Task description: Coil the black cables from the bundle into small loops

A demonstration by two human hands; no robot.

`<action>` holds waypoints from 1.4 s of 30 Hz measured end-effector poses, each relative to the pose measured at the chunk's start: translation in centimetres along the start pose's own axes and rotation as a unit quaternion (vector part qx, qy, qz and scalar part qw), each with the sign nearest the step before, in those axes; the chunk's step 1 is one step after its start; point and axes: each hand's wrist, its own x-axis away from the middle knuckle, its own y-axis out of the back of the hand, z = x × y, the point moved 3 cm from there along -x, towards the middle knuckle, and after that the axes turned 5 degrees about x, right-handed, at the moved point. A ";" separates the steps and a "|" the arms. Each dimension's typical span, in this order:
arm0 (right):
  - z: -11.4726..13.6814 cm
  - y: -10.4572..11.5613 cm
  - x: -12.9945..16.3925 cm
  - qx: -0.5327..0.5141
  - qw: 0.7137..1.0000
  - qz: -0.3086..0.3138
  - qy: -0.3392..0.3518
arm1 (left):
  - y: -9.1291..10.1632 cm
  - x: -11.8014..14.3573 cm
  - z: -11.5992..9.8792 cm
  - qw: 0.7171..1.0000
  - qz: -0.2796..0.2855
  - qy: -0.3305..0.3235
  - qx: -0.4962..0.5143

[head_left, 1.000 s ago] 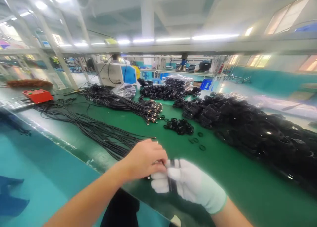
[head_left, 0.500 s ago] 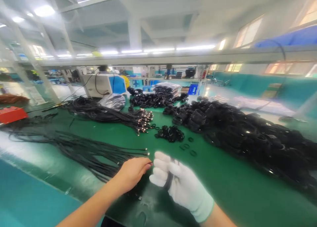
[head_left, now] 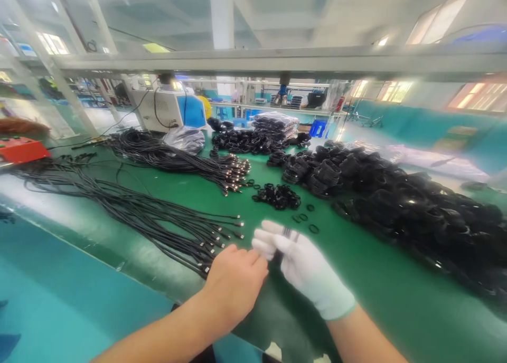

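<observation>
Right hand (head_left: pixel 303 265), in a white glove, is gripping a folded black cable (head_left: pixel 285 236), fingers curled tight around the loops, near the front edge of the green bench mat (head_left: pixel 356 278). Left hand (head_left: pixel 233 281), bare, is pressing in beside it, fingers pinched narrow against the glove; whether they are actually nipping a cable strand, cannot tell, the contact is hidden by the knuckles.

Straight cable bundle (head_left: pixel 158 220) is lying just left of the hands, plugs pointing right. A second bundle (head_left: pixel 178 160) is lying farther back. Small heap of black rings (head_left: pixel 277 196) is sitting beyond the hands, a few loose rings (head_left: pixel 309 223) nearer. Big pile of coiled cables (head_left: pixel 415 215) is filling the right side. Red box (head_left: pixel 19 149) is at far left, a white and blue machine (head_left: pixel 170 110) at the back.

Risks, as a judgement: the loops are looking springy, so a slackening glove grip could be letting the coil flop open. Hands are working close to the near edge, so a dropped cable could be sliding off the mat. Left forearm is hovering beside the straight bundle's plugs and could be snagging or scattering them.
</observation>
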 end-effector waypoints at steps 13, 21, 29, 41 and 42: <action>-3.3 -2.5 1.4 -0.044 0.964 0.214 -0.151 | 3.1 -2.6 4.0 0.973 0.077 -0.191 0.106; -3.4 -1.3 2.1 -0.071 0.940 0.250 -0.220 | 3.5 -3.7 4.4 0.927 0.205 -0.077 0.304; -3.7 -1.6 1.6 -0.061 0.951 0.230 -0.196 | -0.5 -0.1 4.5 0.792 0.109 0.181 0.573; -1.4 -2.4 1.7 0.142 0.930 0.319 -0.112 | -2.3 1.5 2.9 0.738 0.030 0.179 0.650; -1.2 -2.6 1.7 0.161 0.925 0.326 -0.110 | -2.3 1.5 2.8 0.744 0.008 0.179 0.644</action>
